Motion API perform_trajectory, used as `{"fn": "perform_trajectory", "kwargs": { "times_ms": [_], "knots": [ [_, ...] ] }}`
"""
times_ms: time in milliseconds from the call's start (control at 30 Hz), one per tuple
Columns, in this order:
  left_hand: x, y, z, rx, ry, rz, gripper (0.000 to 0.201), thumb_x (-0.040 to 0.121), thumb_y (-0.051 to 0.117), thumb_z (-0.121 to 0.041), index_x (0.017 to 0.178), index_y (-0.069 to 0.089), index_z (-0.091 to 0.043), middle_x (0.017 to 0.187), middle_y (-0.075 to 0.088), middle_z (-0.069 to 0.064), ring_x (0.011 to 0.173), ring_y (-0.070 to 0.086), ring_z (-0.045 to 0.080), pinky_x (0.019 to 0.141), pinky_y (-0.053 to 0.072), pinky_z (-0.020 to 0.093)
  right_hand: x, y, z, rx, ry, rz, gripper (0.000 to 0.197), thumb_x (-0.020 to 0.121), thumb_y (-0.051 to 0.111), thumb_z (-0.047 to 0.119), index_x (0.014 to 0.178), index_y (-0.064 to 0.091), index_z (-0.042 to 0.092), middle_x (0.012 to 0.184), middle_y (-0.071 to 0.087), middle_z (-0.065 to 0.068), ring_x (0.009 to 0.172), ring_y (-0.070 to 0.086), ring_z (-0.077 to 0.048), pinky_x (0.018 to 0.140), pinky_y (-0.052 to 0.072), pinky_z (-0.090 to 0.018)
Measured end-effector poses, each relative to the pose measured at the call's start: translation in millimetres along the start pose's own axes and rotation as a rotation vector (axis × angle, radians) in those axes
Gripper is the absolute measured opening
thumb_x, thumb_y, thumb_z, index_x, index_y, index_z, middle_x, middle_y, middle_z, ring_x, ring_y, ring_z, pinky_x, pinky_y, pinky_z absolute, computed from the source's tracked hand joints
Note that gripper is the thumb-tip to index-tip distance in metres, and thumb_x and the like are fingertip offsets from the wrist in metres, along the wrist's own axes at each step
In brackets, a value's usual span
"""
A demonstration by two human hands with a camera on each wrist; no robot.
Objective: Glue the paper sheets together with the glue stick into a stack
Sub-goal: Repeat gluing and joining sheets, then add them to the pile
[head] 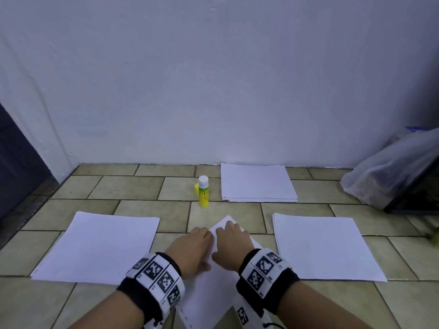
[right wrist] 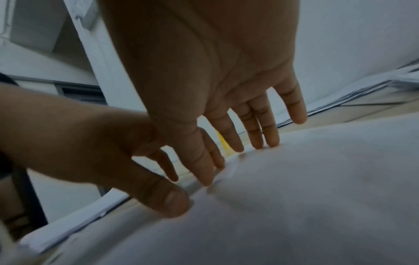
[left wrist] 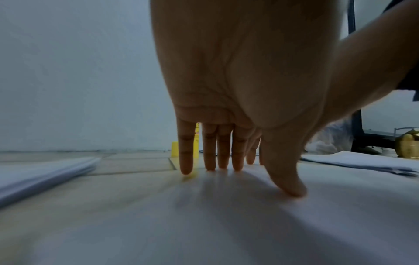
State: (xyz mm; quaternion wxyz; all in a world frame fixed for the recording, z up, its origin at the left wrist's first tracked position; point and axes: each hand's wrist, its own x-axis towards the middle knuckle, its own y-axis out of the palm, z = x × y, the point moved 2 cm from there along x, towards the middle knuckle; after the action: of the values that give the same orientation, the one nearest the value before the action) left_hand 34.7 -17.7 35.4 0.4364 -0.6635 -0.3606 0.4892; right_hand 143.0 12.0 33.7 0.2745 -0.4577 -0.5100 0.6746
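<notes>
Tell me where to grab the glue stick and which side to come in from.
Grip the glue stick around its yellow barrel, below the exposed white tip, which probably carries the glue. It stands upright on the floor tiles, so a sideways pinch suits it. Come from the near side: its yellow cap sits at its left and the far paper pile lies to its right.

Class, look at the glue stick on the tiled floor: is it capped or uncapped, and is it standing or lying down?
Uncapped and standing upright. The glue stick shows its white glue tip bare, and its yellow cap sits on the floor beside it.
</notes>
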Motion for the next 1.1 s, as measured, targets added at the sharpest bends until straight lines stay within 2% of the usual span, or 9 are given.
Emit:
{"fn": "perform_trajectory", "kwargs": {
  "times_ms": [100,200,267,333,400,500,800,933,1100],
  "knots": [
    [-6.1,-1.3,8.9,0.057,-0.038,-0.004,0.046,0.090,0.059,-0.041,0.126,0.048,-0.015,0.125,0.048,0.003,0.114,0.048,0.020,0.090,0.041,0.031,-1.1,4.7,8.1,0.015,-0.021,0.006,0.054,0.089,0.056,0.037,0.129,0.039,0.004,0.133,0.037,-0.013,0.123,0.036,-0.031,0.099,0.033,-0.046],
    [-9.3,-4.3,21.2,0.037,-0.102,-0.044,0.042,0.090,0.060,-0.041,0.123,0.051,-0.016,0.124,0.050,0.002,0.112,0.051,0.019,0.088,0.041,0.029,2.8,6.8,16.4,0.089,-0.106,0.030,0.055,0.087,0.060,0.022,0.132,0.034,0.004,0.136,0.033,-0.012,0.128,0.032,-0.030,0.103,0.032,-0.047],
    [-7.5,-0.6,30.1,-0.014,-0.143,-0.040,0.062,0.086,0.065,-0.043,0.135,0.041,-0.013,0.138,0.041,0.004,0.127,0.039,0.019,0.099,0.037,0.029,6.5,6.6,20.5,0.109,-0.152,0.041,0.062,0.086,0.061,0.017,0.138,0.030,0.004,0.140,0.029,-0.012,0.133,0.029,-0.029,0.107,0.029,-0.049],
    [-4.1,5.0,38.8,-0.063,-0.169,0.009,0.091,0.085,0.066,-0.046,0.150,0.016,-0.008,0.158,0.015,0.006,0.146,0.012,0.020,0.114,0.024,0.033,10.4,7.1,24.9,0.081,-0.167,0.042,0.071,0.085,0.063,0.018,0.143,0.024,0.003,0.145,0.024,-0.012,0.136,0.025,-0.028,0.111,0.024,-0.051],
    [-0.5,9.7,45.4,-0.054,-0.173,0.087,0.100,0.087,0.062,-0.049,0.154,-0.001,-0.010,0.162,-0.006,0.002,0.148,-0.008,0.018,0.120,0.015,0.039,13.7,8.9,30.6,0.019,-0.188,0.059,0.082,0.087,0.062,0.021,0.148,0.012,0.000,0.154,0.013,-0.013,0.144,0.012,-0.026,0.114,0.016,-0.055],
    [5.4,14.3,51.1,-0.033,-0.180,0.122,0.102,0.085,0.061,-0.053,0.154,-0.004,-0.013,0.162,-0.008,-0.001,0.148,-0.012,0.017,0.120,0.013,0.044,18.5,9.1,37.4,-0.105,-0.237,0.093,0.090,0.090,0.059,0.024,0.150,-0.003,-0.003,0.159,0.000,-0.013,0.147,-0.002,-0.023,0.116,0.005,-0.056],
    [2.7,6.2,42.9,0.098,-0.199,0.143,0.098,0.089,0.054,-0.056,0.154,-0.002,-0.010,0.162,-0.006,0.001,0.148,-0.010,0.018,0.119,0.013,0.044,14.4,-8.3,-21.6,0.101,-0.087,0.085,0.070,0.087,0.049,0.010,0.149,0.019,0.007,0.158,0.012,-0.004,0.142,0.026,-0.019,0.119,0.006,-0.048],
    [3.9,4.7,47.2,0.111,-0.202,0.142,0.100,0.086,0.056,-0.059,0.154,-0.001,-0.013,0.162,-0.005,-0.002,0.148,-0.010,0.017,0.119,0.012,0.044,13.0,-10.2,-46.2,0.157,-0.032,0.098,0.066,0.090,0.049,0.019,0.151,0.023,0.015,0.158,0.020,-0.001,0.144,0.022,-0.019,0.119,0.014,-0.039],
    [2.7,-3.7,51.1,0.078,-0.228,0.202,0.092,0.088,0.055,-0.057,0.154,0.004,-0.020,0.161,-0.002,-0.009,0.148,-0.008,0.017,0.117,0.013,0.049,12.7,-11.0,-44.3,0.106,-0.042,0.084,0.081,0.079,0.071,0.045,0.144,0.035,0.012,0.146,0.041,-0.003,0.134,0.037,-0.022,0.116,0.021,-0.039]
  ]
}}
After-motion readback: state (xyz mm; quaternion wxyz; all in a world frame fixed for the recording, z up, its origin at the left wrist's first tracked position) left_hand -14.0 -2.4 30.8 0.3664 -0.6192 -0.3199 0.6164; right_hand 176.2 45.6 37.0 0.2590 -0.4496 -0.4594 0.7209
